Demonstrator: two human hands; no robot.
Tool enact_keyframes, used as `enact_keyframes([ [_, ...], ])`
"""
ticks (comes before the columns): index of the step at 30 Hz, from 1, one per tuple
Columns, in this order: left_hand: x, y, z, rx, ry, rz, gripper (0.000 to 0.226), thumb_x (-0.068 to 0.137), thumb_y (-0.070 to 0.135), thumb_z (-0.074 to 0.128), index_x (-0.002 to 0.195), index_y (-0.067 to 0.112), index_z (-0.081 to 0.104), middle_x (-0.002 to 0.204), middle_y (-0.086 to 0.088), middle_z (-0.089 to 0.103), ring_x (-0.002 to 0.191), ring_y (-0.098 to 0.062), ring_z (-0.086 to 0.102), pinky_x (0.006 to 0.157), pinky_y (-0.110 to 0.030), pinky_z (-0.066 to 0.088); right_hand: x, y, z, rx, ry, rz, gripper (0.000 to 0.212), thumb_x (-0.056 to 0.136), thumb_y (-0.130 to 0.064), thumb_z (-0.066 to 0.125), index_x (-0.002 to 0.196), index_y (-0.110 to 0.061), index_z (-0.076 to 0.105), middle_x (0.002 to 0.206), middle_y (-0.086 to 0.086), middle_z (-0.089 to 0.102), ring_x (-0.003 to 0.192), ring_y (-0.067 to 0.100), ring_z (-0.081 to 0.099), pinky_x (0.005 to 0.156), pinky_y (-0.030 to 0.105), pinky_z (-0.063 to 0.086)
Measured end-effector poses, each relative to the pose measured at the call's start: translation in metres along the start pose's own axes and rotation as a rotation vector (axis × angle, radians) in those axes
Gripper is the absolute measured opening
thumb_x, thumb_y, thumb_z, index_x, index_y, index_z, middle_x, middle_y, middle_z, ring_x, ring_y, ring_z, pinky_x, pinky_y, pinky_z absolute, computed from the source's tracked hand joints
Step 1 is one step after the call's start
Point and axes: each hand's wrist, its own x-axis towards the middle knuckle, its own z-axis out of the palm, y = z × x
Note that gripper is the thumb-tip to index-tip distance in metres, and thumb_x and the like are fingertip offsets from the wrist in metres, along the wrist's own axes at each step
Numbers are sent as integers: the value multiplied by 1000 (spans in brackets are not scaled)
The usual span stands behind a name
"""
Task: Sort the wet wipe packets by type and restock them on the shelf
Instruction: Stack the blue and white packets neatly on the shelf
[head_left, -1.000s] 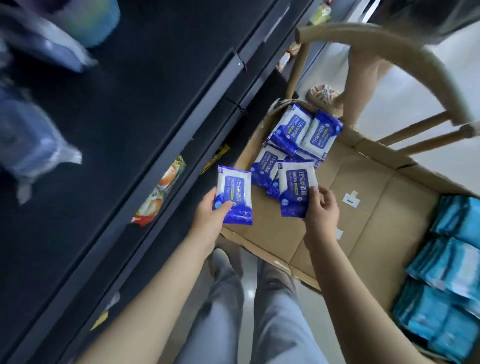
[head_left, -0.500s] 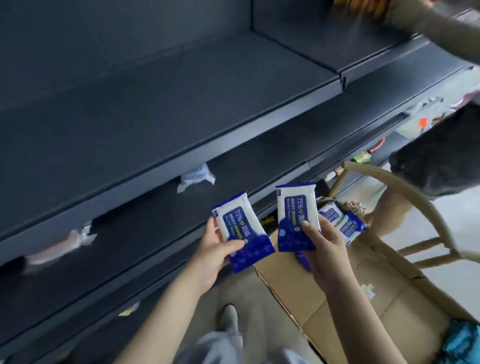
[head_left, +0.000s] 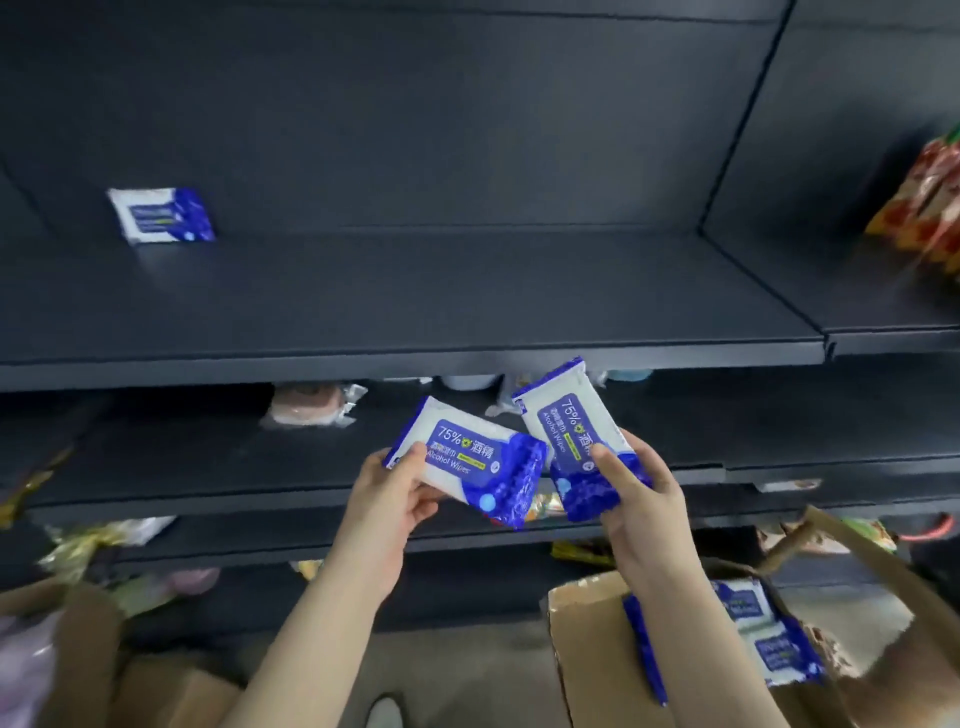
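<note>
Packet (head_left: 162, 215) on shelf (head_left: 415, 291), far left

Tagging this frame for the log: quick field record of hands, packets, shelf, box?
left hand: grips a blue-and-white plastic alcohol wipe packet, label toward camera
right hand: grips a second blue-and-white packet, tilted more upright
dark metal shelf: one matching packet lying at back left
brown cardboard box: lower right, more blue-and-white packets inside
</note>
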Motion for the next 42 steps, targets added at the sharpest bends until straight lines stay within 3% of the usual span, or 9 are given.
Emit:
enact_keyframes([
  [3,3,30,-36,-48,88,59,4,97,19,56,94,18,53,88,-5,72,72,-15,64,64,-29,40,11,0,43,-7,-40,-22,14,90,-12,68,104,-11,66,105,11,75,90,20,74,75,33,59],
  [7,19,74,-86,-93,132,129,9,96,11,57,90,16,54,85,-7,69,69,-15,61,66,-29,44,25,8,111,-29,-133,-19,15,93,-14,66,107,-9,67,103,8,76,94,21,74,74,30,60],
  [10,41,103,-129,-58,102,194,8,96,8,57,101,14,55,97,-9,73,77,-16,69,75,-32,50,36,22,168,-36,-175,-24,15,93,-14,65,107,-8,67,103,8,76,95,22,73,75,29,61],
  [16,96,164,-218,11,80,246,43,94,5,58,132,26,52,120,-4,68,108,-24,67,82,-38,54,61,59,272,21,-133,-5,9,96,-14,63,104,-13,66,96,0,77,84,13,74,72,29,56],
  [23,174,217,-271,8,134,268,31,101,18,53,130,27,53,118,-3,69,104,-25,69,82,-40,55,89,100,353,-7,-127,34,8,96,-17,63,103,-16,65,96,-2,76,80,11,74,69,25,58],
  [31,266,248,-292,93,198,303,35,100,9,51,132,24,52,120,-2,65,104,-26,68,86,-46,57,143,129,421,-115,-242,70,19,97,-19,62,114,-10,65,105,5,76,94,22,73,86,36,55],
  [37,323,266,-301,263,265,416,35,98,8,54,130,22,54,119,2,66,102,-11,67,74,-21,51,181,153,468,-231,-294,33,16,96,-19,64,108,-9,66,100,5,77,91,21,74,82,34,56],
  [42,362,283,-312,317,275,412,28,97,12,57,124,21,55,117,3,65,98,-5,65,66,-12,47,206,172,513,-368,-321,3,11,96,-17,64,106,-13,66,99,2,77,88,17,74,72,26,56],
])
